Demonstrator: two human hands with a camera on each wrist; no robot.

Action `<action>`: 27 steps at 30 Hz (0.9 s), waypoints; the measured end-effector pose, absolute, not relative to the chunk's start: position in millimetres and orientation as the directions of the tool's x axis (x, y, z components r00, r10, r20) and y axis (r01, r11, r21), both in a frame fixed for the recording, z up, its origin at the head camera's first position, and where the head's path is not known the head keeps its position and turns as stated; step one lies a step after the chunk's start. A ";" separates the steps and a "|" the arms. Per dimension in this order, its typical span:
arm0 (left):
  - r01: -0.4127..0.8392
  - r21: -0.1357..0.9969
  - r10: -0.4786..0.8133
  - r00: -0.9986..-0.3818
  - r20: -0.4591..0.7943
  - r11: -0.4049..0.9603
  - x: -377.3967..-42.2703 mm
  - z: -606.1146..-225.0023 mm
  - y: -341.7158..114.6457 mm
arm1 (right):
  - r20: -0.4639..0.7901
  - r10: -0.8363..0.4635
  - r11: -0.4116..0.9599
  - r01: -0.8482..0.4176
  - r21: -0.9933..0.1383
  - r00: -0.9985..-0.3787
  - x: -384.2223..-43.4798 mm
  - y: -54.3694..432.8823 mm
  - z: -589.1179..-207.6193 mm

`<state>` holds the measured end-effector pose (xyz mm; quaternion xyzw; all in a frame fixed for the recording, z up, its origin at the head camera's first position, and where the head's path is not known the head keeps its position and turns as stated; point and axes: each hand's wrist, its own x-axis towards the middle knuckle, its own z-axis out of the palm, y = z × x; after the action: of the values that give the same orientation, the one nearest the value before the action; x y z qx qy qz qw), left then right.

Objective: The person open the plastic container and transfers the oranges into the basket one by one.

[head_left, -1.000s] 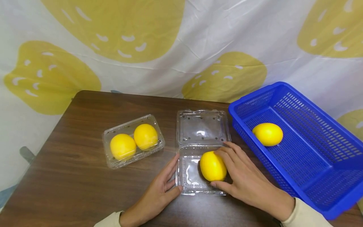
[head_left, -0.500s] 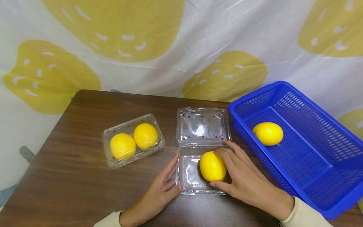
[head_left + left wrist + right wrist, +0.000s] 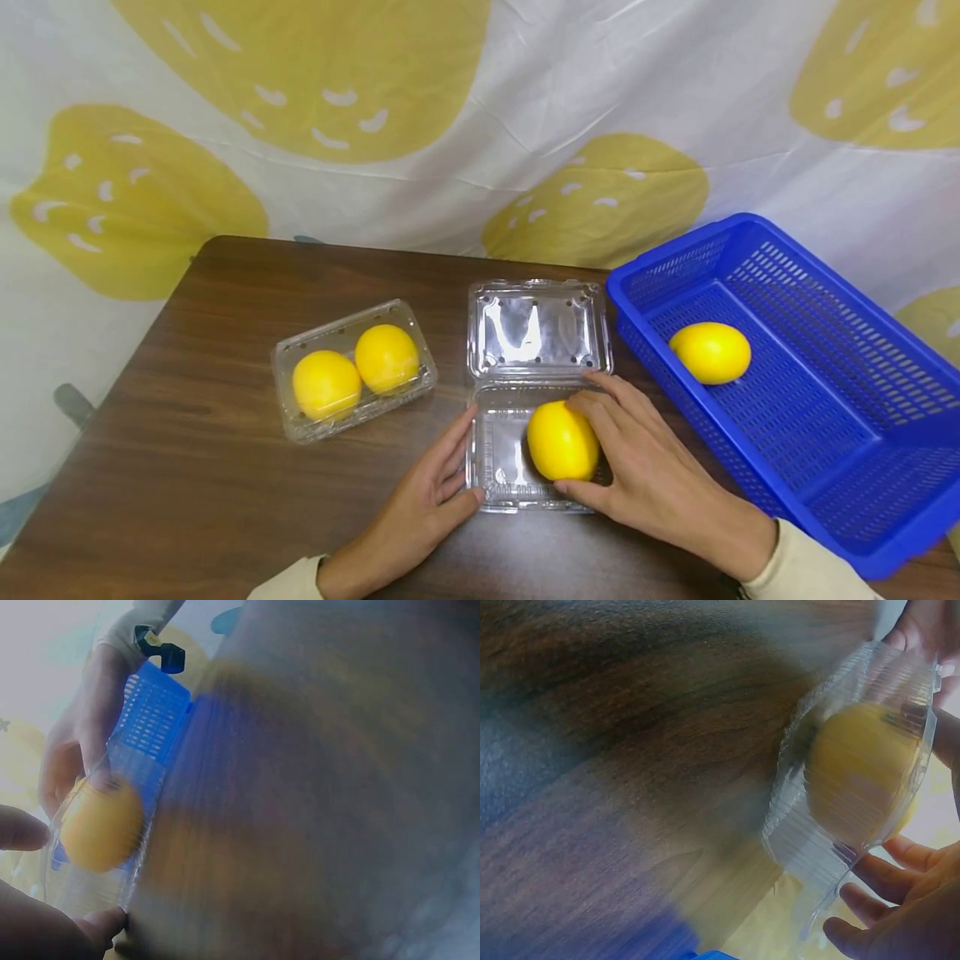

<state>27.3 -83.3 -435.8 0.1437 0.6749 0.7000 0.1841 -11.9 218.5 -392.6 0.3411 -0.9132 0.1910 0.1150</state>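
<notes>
A smooth yellow lemon (image 3: 563,441) sits in the right half of the base of a clear plastic clamshell box (image 3: 501,467). Its lid (image 3: 536,329) lies folded back toward the wall. My right hand (image 3: 660,475) holds the lemon, thumb on its near side and fingers over its far right side. Against the box's left edge my left hand (image 3: 420,504) rests with extended fingers, its thumb at the near left corner. In the right wrist view the lemon (image 3: 862,769) shows through the ribbed plastic.
To the left stands a closed clear box (image 3: 345,417) with two lemons inside. A blue slotted basket (image 3: 810,475) stands on the right, holding one lemon (image 3: 710,353). Behind the brown table (image 3: 187,467) hangs a white curtain (image 3: 420,208) with a yellow fruit print.
The box's lid has tipped slightly farther back, and the glare on it has spread. Both hands and the lemon stay nearly in place.
</notes>
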 end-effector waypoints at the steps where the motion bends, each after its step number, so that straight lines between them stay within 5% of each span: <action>1: -0.061 0.998 0.452 -0.891 -0.045 -0.022 27.1 -435.8 -83.1 | 0.339 -0.578 0.696 -0.665 -0.270 -0.742 -11.8 218.4 -392.2; 27: -0.059 0.998 0.455 -0.890 -0.045 -0.017 25.8 -436.6 -83.4 | 0.448 -0.575 0.645 -0.716 -0.267 -0.684 -7.8 221.4 -358.3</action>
<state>25.8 -83.4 -436.6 0.1461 0.6765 0.6979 0.1840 -7.8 221.4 -358.3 0.3620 -0.8919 0.2162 0.1635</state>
